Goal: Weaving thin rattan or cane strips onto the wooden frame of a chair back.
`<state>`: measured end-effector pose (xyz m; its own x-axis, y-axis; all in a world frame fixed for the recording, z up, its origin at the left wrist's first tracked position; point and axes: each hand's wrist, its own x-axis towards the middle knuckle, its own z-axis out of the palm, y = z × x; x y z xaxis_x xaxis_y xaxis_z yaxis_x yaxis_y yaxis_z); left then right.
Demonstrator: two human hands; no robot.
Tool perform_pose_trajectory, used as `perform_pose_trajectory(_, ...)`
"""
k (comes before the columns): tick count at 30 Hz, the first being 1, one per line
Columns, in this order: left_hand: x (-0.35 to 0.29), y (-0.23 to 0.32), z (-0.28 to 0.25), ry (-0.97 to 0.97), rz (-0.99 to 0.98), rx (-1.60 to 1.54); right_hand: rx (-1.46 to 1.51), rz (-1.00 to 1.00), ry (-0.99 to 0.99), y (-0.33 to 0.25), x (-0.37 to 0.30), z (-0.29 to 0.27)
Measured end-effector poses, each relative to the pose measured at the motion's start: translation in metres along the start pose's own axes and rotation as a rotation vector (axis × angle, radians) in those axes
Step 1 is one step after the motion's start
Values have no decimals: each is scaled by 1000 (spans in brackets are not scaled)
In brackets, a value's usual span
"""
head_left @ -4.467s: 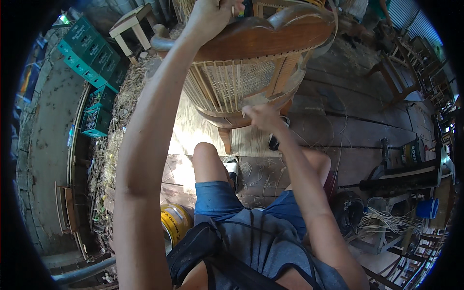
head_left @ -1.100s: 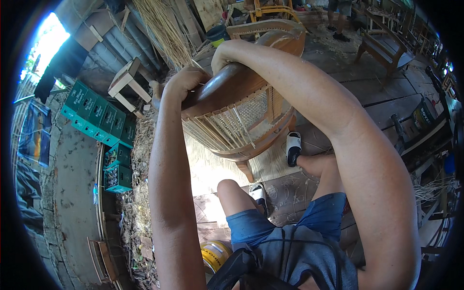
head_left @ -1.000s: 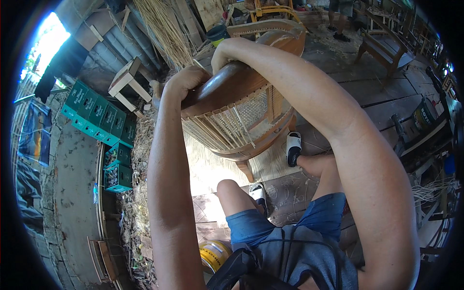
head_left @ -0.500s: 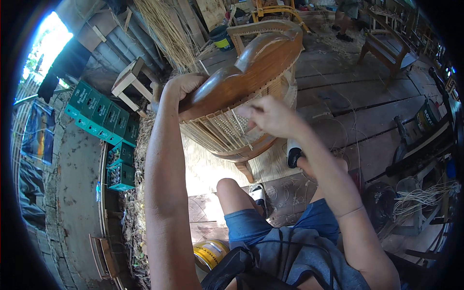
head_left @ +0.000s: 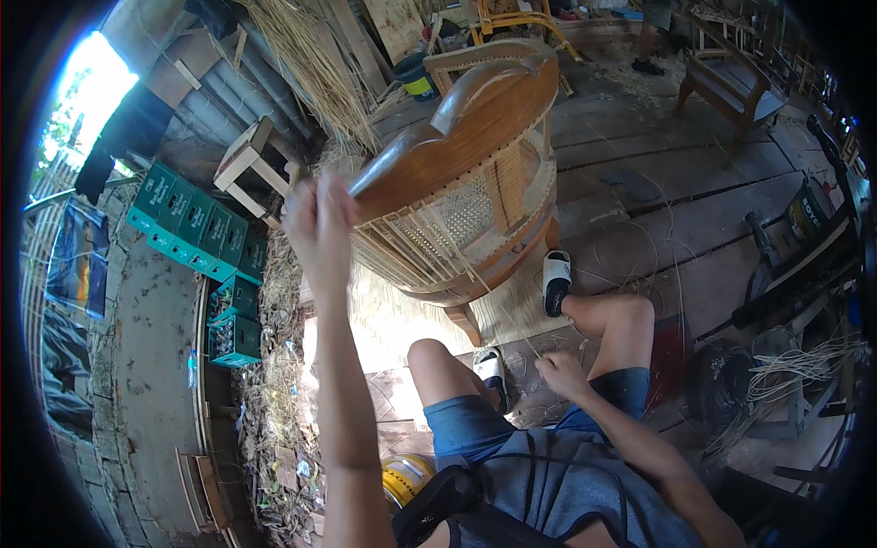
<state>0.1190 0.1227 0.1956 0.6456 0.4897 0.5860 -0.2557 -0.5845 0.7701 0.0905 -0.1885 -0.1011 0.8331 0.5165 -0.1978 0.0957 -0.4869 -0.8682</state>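
Observation:
In front of me stands a wooden chair (head_left: 489,123) with a curved, polished top rail and a partly woven back. Pale cane strands (head_left: 402,248) run down below the rail, beside a finely meshed cane panel (head_left: 448,228). My right hand (head_left: 559,373) is closed near my right knee, on a thin cane strand (head_left: 512,318) that stretches down from the chair's lower frame. My left hand (head_left: 320,215) is raised beside the rail's left end. Motion smears its fingers, so whether it holds anything cannot be made out.
Green crates (head_left: 196,219) are stacked at the left, near a small wooden stool (head_left: 251,160). A yellow can (head_left: 406,477) sits by my left thigh. Loose cane (head_left: 804,370) lies at the right; another wooden chair (head_left: 731,87) stands far right. A plywood sheet (head_left: 384,315) lies under the chair.
My right hand has come down from the chair back toward my knee, with the strand stretched behind it. My left hand has left the top rail and moved slightly left and down.

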Motion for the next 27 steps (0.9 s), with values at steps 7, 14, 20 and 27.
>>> perform_pose_trajectory(7,-118,-55,73,-118,-468,-425,-417,126,-342,50,-6,26)
perform_pose_trajectory(14,-106,-26,91,-93,-385,-489,-555,18,-611,-18,24,-42)
perform_pose_trajectory(20,-129,-21,96,-118,-269,-381,231,-573,79,-201,112,-94)
perform_pose_trajectory(27,-73,-15,15,-466,101,223,773,-173,-408,-261,133,-62)
